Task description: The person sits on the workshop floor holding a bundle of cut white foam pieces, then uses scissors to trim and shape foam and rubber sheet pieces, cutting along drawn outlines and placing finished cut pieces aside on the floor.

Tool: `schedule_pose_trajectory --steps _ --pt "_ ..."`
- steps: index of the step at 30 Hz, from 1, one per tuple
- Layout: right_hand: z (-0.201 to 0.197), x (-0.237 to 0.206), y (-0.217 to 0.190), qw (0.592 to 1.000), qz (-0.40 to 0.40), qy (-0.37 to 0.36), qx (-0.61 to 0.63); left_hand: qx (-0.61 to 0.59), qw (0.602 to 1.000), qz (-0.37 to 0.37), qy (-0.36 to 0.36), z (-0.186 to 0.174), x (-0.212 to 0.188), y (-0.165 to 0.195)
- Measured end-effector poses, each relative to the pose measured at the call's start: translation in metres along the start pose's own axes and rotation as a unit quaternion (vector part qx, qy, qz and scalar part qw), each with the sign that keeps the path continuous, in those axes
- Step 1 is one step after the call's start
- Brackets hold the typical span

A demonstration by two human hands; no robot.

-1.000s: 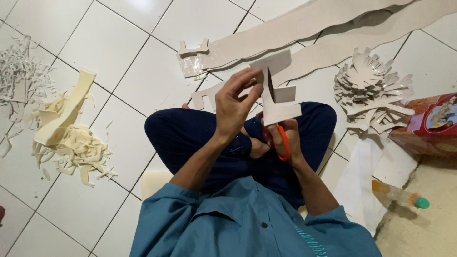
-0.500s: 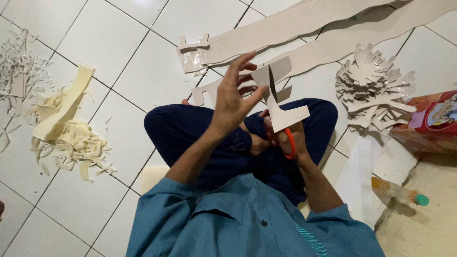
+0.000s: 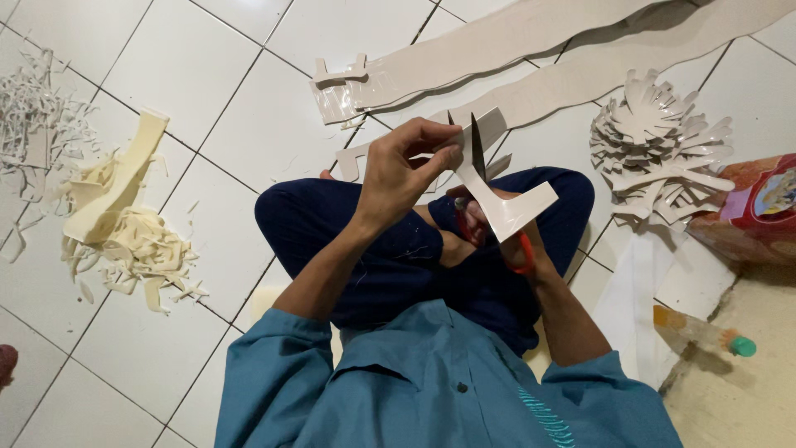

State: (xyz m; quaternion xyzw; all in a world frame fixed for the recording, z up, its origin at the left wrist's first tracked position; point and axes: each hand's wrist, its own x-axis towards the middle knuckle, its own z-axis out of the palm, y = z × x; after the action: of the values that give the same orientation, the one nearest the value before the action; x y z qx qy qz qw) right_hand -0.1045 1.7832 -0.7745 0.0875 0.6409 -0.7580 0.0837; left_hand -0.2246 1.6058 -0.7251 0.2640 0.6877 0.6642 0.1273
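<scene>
L hand [image 3: 404, 170] fingers pinch glossy cream cut-out sheet piece [image 3: 506, 207]; R hand [image 3: 506, 241] clamps red-handled scissors [image 3: 479, 178]. Risk: blades nick L fingertips just beside the sheet, or the cut wanders.

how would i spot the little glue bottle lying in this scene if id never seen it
Start at the red snack bag by the right edge, then drop toward the lower right corner. There a small clear glue bottle lies on its side, the only thing with a green cap.

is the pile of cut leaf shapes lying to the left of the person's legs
No, the pile of cut leaf shapes lies on the right; yellowish scraps lie left.
</scene>
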Motion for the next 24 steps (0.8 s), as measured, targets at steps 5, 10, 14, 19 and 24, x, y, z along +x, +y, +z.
schedule_pose_trajectory --steps 5,10,14,19,24 --pt "0.001 -0.001 0.001 0.999 0.0 -0.011 0.044 -0.054 0.997 -0.033 0.038 0.007 -0.009 -0.009" --pt "0.008 -0.002 0.0 0.999 0.029 0.02 0.041 -0.155 0.983 -0.039 0.095 0.023 -0.017 -0.024" --pt "0.015 0.0 -0.002 0.998 -0.006 0.038 0.039 -0.218 0.966 -0.04 0.136 0.038 -0.022 -0.033" --pt "0.022 0.002 0.002 0.996 -0.029 0.058 0.068 -0.296 0.935 -0.089 0.177 0.053 -0.025 -0.035" --pt "0.027 0.005 0.016 0.992 -0.045 0.08 0.086 -0.315 0.927 -0.092 0.184 0.059 -0.025 -0.034"
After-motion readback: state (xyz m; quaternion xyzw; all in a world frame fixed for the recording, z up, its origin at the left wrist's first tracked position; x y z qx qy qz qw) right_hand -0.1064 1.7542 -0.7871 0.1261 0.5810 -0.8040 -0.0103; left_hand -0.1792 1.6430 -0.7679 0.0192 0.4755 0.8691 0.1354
